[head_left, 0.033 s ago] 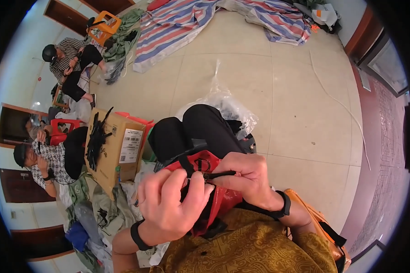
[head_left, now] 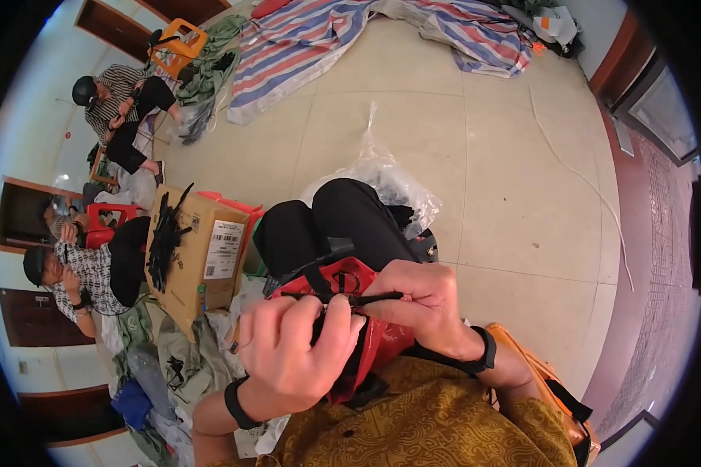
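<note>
The thin black strap (head_left: 387, 296), narrow and matte like woven cloth, is held above the person's lap, nearly level between two bare hands. The left hand (head_left: 288, 358) has curled, rounded fingers, its grip narrow, thumb and fingertip pinched on the strap near the middle; the right hand (head_left: 420, 303) pinches it flat between thumb and forefinger, its dark tip poking out just beyond. Below the hands, glossy, creased red plastic (head_left: 387, 336) lies across the lap, against smooth black trousers (head_left: 354, 218). The shirt (head_left: 397, 420) is golden brown with a swirling pattern. Past the knees sits a crumpled clear plastic bag (head_left: 378, 171) on pale, shiny floor tiles (head_left: 522, 202). To the left, a square-edged cardboard box (head_left: 191, 272) carries a tangled heap of limp black strips (head_left: 163, 245); beyond the floor's far part spreads a wrinkled striped sheet (head_left: 296, 58).
</note>
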`<state>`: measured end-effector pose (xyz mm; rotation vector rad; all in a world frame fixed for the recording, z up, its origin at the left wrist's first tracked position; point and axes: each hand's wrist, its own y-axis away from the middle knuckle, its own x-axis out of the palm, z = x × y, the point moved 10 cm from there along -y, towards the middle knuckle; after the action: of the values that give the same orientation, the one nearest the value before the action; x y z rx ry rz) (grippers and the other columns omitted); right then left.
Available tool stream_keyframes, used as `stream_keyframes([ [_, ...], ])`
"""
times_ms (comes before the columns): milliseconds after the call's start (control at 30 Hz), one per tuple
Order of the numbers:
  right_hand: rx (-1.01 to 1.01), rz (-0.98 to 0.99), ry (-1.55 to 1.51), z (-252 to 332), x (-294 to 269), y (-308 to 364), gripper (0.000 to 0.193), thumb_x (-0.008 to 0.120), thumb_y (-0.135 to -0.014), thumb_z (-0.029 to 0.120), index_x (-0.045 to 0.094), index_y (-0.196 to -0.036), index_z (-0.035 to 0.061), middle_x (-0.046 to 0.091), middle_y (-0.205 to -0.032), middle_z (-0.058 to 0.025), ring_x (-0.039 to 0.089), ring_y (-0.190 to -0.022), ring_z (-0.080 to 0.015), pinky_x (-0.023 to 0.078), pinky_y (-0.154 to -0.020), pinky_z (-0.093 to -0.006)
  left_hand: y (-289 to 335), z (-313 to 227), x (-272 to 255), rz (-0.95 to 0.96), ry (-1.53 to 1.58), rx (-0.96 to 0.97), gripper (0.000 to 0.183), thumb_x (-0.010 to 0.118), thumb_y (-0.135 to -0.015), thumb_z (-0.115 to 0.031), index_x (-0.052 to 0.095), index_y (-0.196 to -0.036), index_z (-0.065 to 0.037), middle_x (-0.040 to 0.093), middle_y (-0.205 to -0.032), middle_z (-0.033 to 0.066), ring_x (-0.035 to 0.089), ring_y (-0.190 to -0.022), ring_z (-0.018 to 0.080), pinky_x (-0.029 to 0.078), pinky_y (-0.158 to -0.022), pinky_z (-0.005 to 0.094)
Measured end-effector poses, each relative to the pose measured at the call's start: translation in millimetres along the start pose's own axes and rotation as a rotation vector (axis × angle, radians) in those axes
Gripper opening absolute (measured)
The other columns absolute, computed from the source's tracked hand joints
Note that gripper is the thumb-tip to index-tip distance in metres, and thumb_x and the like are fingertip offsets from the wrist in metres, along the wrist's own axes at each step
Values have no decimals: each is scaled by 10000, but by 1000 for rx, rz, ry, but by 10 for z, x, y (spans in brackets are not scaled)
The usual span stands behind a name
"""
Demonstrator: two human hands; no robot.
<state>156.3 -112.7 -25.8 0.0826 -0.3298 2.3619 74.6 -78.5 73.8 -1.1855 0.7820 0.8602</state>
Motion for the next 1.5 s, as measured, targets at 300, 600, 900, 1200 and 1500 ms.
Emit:
stream_keyframes([
  [300, 128, -31, -234, -214, 40, 60, 81, 622, -646, -16, 623, -724, -36, 589, -683, -76, 547, -588, -109, 415, -502, -228, 111, 254, 352, 108, 645, -349, 228, 598, -655, 79, 526, -853, -7, 546, -686, 96, 549, -546, 179, 445, -495, 268],
  [600, 403, 47, -485, -418, 124, 92, 66, 582, -667, -25, 625, -714, -44, 592, -708, -81, 567, -589, -115, 430, -537, -201, 120, 259, 358, 42, 688, -411, 207, 574, -653, 91, 516, -828, -3, 534, -691, 87, 528, -540, 155, 432, -508, 252],
  [900, 443, 73, -725, -538, 165, 110, 94, 547, -692, -6, 637, -701, -34, 607, -717, -89, 592, -589, -142, 447, -521, -216, 76, 175, 310, -76, 589, -391, 223, 606, -635, 67, 515, -819, -19, 540, -678, 82, 537, -581, 233, 448, -499, 307],
  [1200, 414, -9, -689, -529, 46, 111, 95, 546, -704, -2, 636, -714, -30, 613, -704, -89, 590, -594, -132, 450, -539, -211, 47, 199, 340, -64, 615, -428, 236, 587, -604, 117, 520, -788, -15, 534, -669, 75, 529, -553, 199, 426, -477, 272],
  [1500, 401, 32, -718, -514, 61, 115, 90, 555, -718, 12, 629, -745, -32, 616, -702, -79, 591, -607, -127, 457, -558, -210, 74, 244, 392, -51, 691, -499, 215, 601, -629, 109, 524, -797, -1, 539, -687, 90, 543, -552, 178, 449, -491, 249],
])
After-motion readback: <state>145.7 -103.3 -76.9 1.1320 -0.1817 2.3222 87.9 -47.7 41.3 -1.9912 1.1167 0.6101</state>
